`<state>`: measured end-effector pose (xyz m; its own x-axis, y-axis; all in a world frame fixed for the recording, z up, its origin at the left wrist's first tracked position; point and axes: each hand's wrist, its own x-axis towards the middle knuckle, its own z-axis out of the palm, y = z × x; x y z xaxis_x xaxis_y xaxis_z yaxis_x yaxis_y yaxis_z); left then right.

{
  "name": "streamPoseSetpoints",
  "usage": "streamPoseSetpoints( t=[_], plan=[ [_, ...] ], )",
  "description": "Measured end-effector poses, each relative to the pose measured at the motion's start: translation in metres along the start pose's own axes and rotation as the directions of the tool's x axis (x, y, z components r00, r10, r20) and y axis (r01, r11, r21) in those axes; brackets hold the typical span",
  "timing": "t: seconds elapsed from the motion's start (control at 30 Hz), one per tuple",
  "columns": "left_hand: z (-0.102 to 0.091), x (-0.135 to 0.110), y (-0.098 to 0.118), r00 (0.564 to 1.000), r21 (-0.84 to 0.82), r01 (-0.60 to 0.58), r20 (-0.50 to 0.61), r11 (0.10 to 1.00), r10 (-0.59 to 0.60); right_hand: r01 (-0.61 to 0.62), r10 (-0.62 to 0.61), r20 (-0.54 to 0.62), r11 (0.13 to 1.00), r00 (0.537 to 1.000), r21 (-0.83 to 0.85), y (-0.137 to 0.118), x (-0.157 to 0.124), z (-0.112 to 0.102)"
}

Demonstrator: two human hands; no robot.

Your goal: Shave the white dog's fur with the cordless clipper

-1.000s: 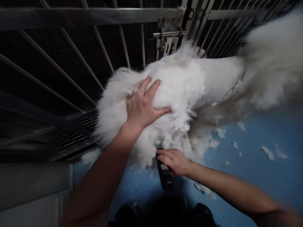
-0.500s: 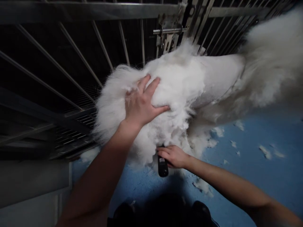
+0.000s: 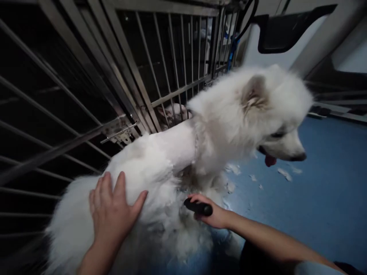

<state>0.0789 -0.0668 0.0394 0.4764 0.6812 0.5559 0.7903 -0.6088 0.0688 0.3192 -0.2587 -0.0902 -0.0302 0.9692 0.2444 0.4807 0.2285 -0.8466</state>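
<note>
A fluffy white dog stands on a blue table, head to the right with its tongue out. A strip of its back looks shorn short. My left hand lies flat on the dog's rump, fingers spread. My right hand is closed round a black clipper, held against the dog's flank, its head pointing left into the fur.
Metal cage bars run along the left and behind the dog, with a latch. Clumps of cut white fur lie scattered on the blue surface. A dark arm-like fixture hangs at upper right.
The view swung up and right, so the dog's head now shows. My left hand stays on the rump. My right hand brought the clipper from under the belly up to the flank.
</note>
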Motion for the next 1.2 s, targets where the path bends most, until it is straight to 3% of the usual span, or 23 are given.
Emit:
streamPoseSetpoints(
  t=[0.07,0.13,0.27,0.33,0.37,0.47,0.6,0.67,0.83,0.93,1.03,1.1,1.2],
  plan=[
    [0.000,0.030,0.040,0.999,-0.043,-0.046,0.021,0.998,0.046,-0.093,0.127,-0.206,0.982,0.970,0.167,-0.005,-0.010,-0.037],
    [0.007,0.071,0.089,0.985,-0.097,-0.109,0.121,0.989,0.121,-0.099,0.187,-0.345,0.962,0.920,0.256,-0.010,-0.002,-0.077],
    [0.039,0.154,0.186,0.876,-0.263,-0.282,0.321,0.923,0.359,-0.044,0.027,-0.450,0.999,0.892,-0.027,-0.003,0.050,-0.141],
    [0.056,0.177,0.220,0.820,-0.305,-0.291,0.408,0.907,0.401,-0.071,-0.003,-0.437,0.986,0.899,-0.152,0.011,0.069,-0.153],
    [0.062,0.183,0.231,0.818,-0.290,-0.281,0.426,0.915,0.386,-0.082,0.001,-0.426,0.982,0.905,-0.172,0.019,0.072,-0.153],
    [0.075,0.185,0.240,0.841,-0.233,-0.250,0.430,0.940,0.330,-0.093,0.014,-0.382,0.978,0.924,-0.189,0.036,0.055,-0.139],
    [0.079,0.182,0.223,0.839,-0.190,-0.263,0.440,0.946,0.321,-0.096,0.019,-0.350,0.974,0.937,-0.206,0.038,0.018,-0.123],
    [0.079,0.188,0.218,0.833,-0.180,-0.298,0.431,0.938,0.347,-0.104,0.011,-0.376,0.968,0.926,-0.227,0.035,0.015,-0.128],
    [0.081,0.201,0.216,0.824,-0.173,-0.347,0.413,0.922,0.388,-0.113,-0.015,-0.394,0.947,0.919,-0.301,0.014,0.039,-0.157],
    [0.090,0.190,0.215,0.863,-0.195,-0.331,0.335,0.923,0.379,-0.079,-0.049,-0.403,0.952,0.914,-0.297,-0.016,0.046,-0.173],
    [0.100,0.172,0.224,0.889,-0.175,-0.306,0.299,0.936,0.347,-0.061,-0.041,-0.488,0.980,0.872,-0.191,-0.055,0.050,-0.203],
    [0.104,0.166,0.240,0.902,-0.153,-0.268,0.307,0.951,0.303,-0.019,-0.026,-0.533,0.997,0.846,-0.079,-0.078,0.057,-0.238],
    [0.104,0.173,0.273,0.894,-0.166,-0.252,0.337,0.953,0.295,0.050,0.035,-0.719,0.994,0.695,0.097,-0.092,0.071,-0.313]
  ],
)
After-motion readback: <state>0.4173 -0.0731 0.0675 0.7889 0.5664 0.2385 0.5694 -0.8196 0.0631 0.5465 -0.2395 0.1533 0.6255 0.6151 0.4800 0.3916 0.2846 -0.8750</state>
